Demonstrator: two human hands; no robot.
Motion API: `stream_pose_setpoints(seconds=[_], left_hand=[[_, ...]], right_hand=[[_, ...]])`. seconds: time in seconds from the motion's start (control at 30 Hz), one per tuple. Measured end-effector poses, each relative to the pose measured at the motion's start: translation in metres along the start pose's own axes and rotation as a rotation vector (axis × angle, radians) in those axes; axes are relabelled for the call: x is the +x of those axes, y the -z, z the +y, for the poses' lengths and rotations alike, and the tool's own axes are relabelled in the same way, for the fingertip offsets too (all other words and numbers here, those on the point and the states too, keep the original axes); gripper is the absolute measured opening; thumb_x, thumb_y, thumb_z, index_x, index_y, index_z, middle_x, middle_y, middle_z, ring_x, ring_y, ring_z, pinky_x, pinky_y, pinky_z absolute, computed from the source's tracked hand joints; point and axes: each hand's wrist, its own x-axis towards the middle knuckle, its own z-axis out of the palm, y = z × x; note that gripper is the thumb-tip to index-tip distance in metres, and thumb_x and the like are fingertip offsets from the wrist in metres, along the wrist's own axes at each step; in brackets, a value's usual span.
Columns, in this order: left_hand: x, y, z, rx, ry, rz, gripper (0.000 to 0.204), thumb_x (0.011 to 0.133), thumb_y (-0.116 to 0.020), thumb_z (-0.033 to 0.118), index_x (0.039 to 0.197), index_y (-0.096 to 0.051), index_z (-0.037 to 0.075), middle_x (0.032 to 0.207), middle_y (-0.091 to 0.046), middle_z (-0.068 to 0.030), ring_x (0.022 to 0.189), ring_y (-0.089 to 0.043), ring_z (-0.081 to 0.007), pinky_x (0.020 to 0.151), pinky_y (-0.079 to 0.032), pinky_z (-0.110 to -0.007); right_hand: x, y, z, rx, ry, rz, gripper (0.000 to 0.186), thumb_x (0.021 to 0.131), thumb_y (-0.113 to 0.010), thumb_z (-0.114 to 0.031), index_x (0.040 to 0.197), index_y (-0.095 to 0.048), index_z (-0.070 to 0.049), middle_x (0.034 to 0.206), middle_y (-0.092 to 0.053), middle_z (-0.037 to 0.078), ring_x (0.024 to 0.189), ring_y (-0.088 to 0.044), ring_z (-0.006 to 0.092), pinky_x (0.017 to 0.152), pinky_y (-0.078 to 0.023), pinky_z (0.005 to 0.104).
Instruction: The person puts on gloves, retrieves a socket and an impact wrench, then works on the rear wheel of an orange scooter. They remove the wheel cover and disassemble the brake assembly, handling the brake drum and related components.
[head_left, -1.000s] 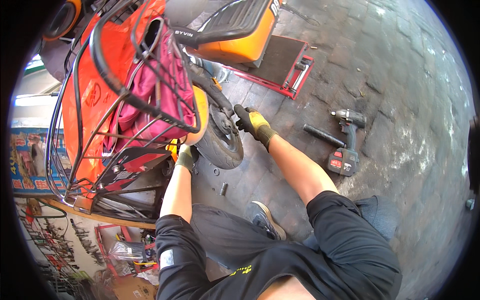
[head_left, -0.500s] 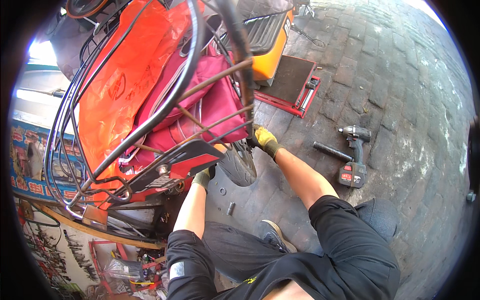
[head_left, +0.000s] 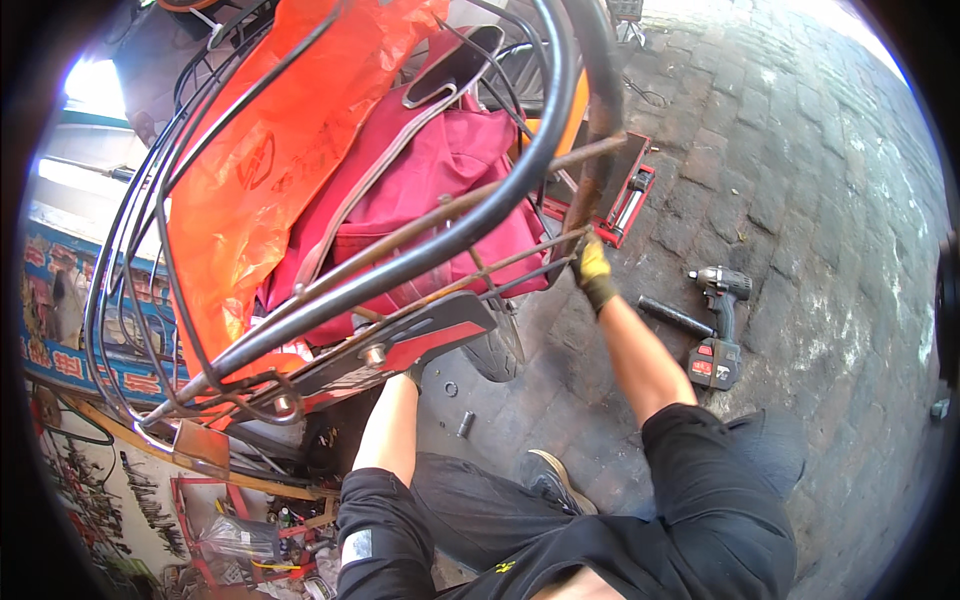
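Observation:
A dark metal basket frame point(head_left: 540, 165) holding a magenta bag point(head_left: 440, 160) and an orange plastic bag point(head_left: 260, 190) fills the upper left. At its right end, my right hand point(head_left: 595, 270) wears a yellow and dark glove and closes at the lower end of the rusty tube; its fingertips are partly hidden. My left hand point(head_left: 418, 371) is almost entirely covered by the black and red plate point(head_left: 420, 345) under the basket, only a bit of glove showing. A black tyre point(head_left: 495, 352) shows below the plate, between my hands.
A cordless impact wrench point(head_left: 718, 325) with a long dark socket point(head_left: 675, 316) lies on the brick paving to the right. A ring point(head_left: 450, 389) and a small cylinder point(head_left: 466, 424) lie near my shoe point(head_left: 555, 480). Beyond the basket is a red-framed lift point(head_left: 632, 200). Tools fill the lower left.
The basket has shifted right and looks nearer, hiding more behind it. My right hand has moved right with it, away from the tyre. My left hand has gone further behind the plate.

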Motion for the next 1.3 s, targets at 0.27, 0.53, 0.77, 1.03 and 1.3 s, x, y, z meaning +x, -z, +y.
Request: stream_pose_setpoints(seconds=[0.27, 0.53, 0.77, 1.03, 1.3], left_hand=[[-0.015, 0.018, 0.037, 0.41, 0.02, -0.106, 0.047, 0.108, -0.053, 0.03, 0.149, -0.059, 0.009, 0.146, -0.066, -0.0131, 0.129, -0.064, -0.0214, 0.108, -0.051, -0.046], [0.071, 0.003, -0.059, 0.024, -0.249, -0.006, 0.051, 0.111, -0.049, 0.044, 0.148, -0.059, 0.01, 0.143, -0.067, -0.0104, 0.128, -0.064, -0.0234, 0.109, -0.051, -0.043], [0.097, -0.017, -0.047, 0.508, -0.491, 0.106, 0.05, 0.114, -0.041, 0.044, 0.148, -0.054, 0.01, 0.146, -0.06, -0.009, 0.134, -0.058, -0.0273, 0.113, -0.048, -0.04], [0.079, -0.034, -0.043, 1.534, -0.716, 0.532, 0.045, 0.115, -0.037, 0.03, 0.155, -0.045, 0.01, 0.158, -0.046, -0.011, 0.146, -0.047, -0.0297, 0.12, -0.039, -0.041], [0.074, -0.028, -0.031, 0.943, -0.552, 0.297, 0.051, 0.112, -0.039, 0.022, 0.16, -0.038, 0.005, 0.167, -0.034, -0.0139, 0.152, -0.039, -0.0304, 0.125, -0.033, -0.043]], right_hand=[[0.017, 0.039, 0.0, -0.065, -0.185, -0.485, 0.082, 0.096, -0.055, -0.078, 0.085, -0.07, 0.002, 0.075, -0.071, 0.015, 0.064, -0.068, 0.0232, 0.06, -0.054, 0.0355], [-0.047, 0.044, 0.072, -0.184, -0.717, -0.621, 0.083, 0.096, -0.051, -0.08, 0.085, -0.07, 0.0, 0.076, -0.071, 0.016, 0.067, -0.069, 0.0273, 0.062, -0.056, 0.0366], [-0.042, 0.051, 0.038, -0.054, -0.746, -0.522, 0.065, 0.099, -0.055, -0.073, 0.083, -0.054, -0.01, 0.074, -0.062, 0.009, 0.062, -0.062, 0.0235, 0.059, -0.052, 0.0366], [-0.069, 0.052, 0.013, -0.164, -0.504, -0.584, 0.059, 0.101, -0.056, -0.066, 0.081, -0.052, -0.01, 0.067, -0.055, 0.004, 0.057, -0.053, 0.0172, 0.057, -0.046, 0.0333], [-0.075, 0.064, 0.012, -0.378, -0.648, -0.559, 0.083, 0.098, -0.052, -0.076, 0.084, -0.071, 0.004, 0.073, -0.07, 0.017, 0.064, -0.068, 0.0265, 0.063, -0.054, 0.0372]])
